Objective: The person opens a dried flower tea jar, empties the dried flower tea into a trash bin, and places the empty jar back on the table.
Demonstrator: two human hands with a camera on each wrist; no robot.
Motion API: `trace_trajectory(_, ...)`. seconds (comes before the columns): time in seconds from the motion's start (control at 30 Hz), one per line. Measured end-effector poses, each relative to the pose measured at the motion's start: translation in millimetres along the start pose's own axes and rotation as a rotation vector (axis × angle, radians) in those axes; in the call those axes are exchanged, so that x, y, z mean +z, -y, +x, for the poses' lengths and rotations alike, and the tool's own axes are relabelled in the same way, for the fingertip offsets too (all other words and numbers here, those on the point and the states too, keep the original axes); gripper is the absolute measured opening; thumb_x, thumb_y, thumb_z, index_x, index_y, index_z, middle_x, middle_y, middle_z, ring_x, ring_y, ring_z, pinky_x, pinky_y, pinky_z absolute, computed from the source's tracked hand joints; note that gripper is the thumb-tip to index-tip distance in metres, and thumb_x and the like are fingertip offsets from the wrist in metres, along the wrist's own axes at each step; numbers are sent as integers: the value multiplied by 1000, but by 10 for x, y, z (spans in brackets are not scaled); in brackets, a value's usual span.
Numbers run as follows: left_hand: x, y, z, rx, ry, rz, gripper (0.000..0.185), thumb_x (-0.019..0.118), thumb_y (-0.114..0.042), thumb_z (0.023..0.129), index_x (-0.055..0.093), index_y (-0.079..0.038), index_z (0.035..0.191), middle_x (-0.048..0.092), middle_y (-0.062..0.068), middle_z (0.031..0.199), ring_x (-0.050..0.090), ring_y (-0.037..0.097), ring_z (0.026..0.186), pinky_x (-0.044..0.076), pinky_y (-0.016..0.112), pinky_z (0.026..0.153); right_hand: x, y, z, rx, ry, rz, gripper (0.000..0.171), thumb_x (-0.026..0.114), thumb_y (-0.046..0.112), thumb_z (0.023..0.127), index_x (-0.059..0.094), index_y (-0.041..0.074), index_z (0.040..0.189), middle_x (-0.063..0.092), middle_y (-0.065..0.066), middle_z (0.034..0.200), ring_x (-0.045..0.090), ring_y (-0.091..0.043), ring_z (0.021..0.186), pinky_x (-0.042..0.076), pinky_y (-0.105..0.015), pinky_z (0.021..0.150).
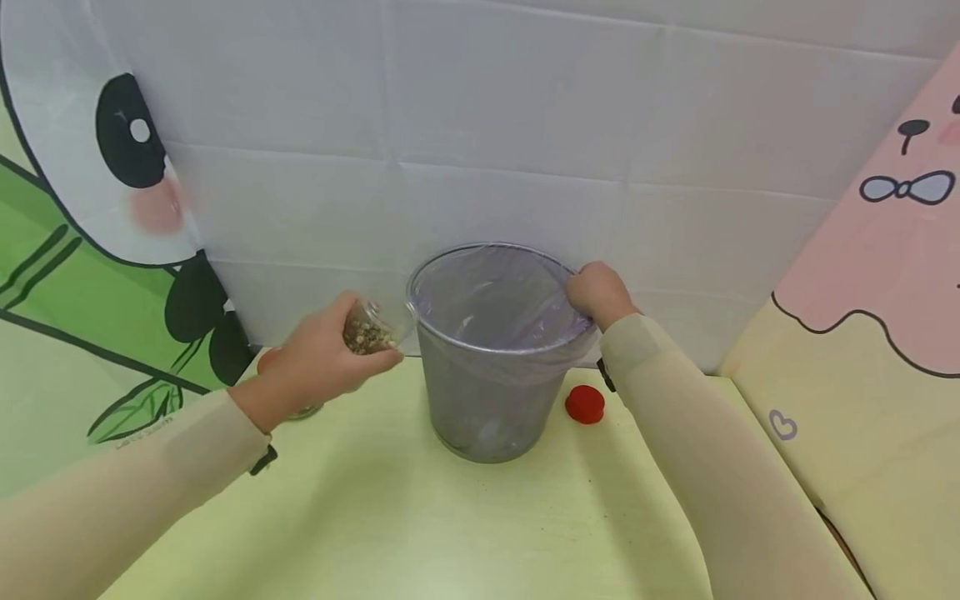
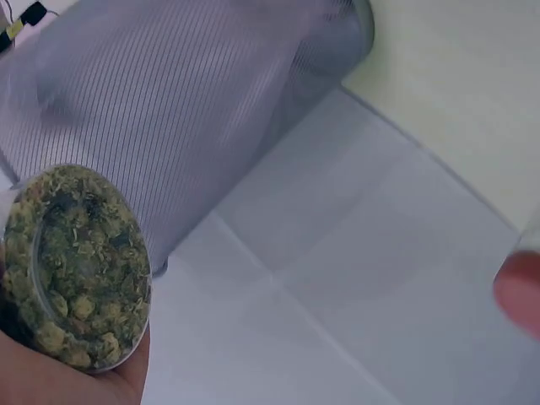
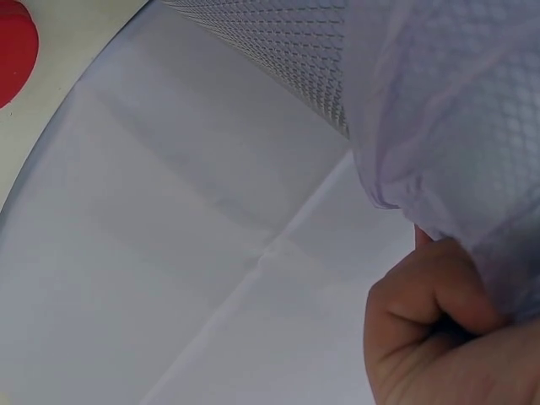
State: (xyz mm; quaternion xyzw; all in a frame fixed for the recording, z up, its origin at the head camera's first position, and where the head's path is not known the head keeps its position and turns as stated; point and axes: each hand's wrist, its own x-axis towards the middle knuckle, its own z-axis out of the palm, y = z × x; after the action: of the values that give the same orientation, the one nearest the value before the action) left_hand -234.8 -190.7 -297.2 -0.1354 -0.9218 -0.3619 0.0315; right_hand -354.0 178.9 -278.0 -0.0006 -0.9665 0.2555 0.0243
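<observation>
My left hand [image 1: 318, 350] grips a clear jar [image 1: 367, 329] of dried flowers, tipped with its mouth towards the bin. In the left wrist view the jar's base [image 2: 80, 270] faces the camera, and yellowish-green dried flower heads show through it. A mesh trash bin [image 1: 487, 408] stands upright on the table, lined with a thin purplish plastic bag [image 1: 487, 292] folded over its rim. On the bin's right side, my right hand [image 1: 600, 293] holds the rim and the bag, fingers curled over them. The right wrist view shows the bag [image 3: 422, 110] bunched at those fingers.
A red lid [image 1: 585, 404] lies on the yellow table [image 1: 480, 525], right of the bin. Behind my left forearm stands a partly hidden container with a reddish top [image 1: 267, 359]. A white sheet [image 1: 510, 125] hangs behind the bin, with cartoon-printed panels at both sides.
</observation>
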Motion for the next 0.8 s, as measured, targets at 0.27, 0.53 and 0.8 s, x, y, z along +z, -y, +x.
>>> trace_trajectory(0.27,-213,-306,538,85,-76,110,62,75,-58,87,47,-11,116,59,10,91,59,25,69,49,41,62,-17,16,-18,-3,3,-5,28,35,13,98,56,1,84,62,-22,111,55,-32,88,49,-46,88)
trace_trajectory(0.53,-255,-446,875,108,-76,222,60,74,-53,87,48,-11,121,61,8,101,59,27,83,49,42,71,-5,5,7,2,14,-10,27,36,13,99,51,6,77,61,-20,101,53,-29,81,49,-43,81)
trace_trajectory(0.8,-363,-374,1079,144,-94,445,63,71,-50,87,48,-7,126,62,8,97,60,28,80,50,43,71,-4,8,41,-1,28,-41,25,36,9,96,49,8,75,60,-18,98,52,-28,79,48,-41,77)
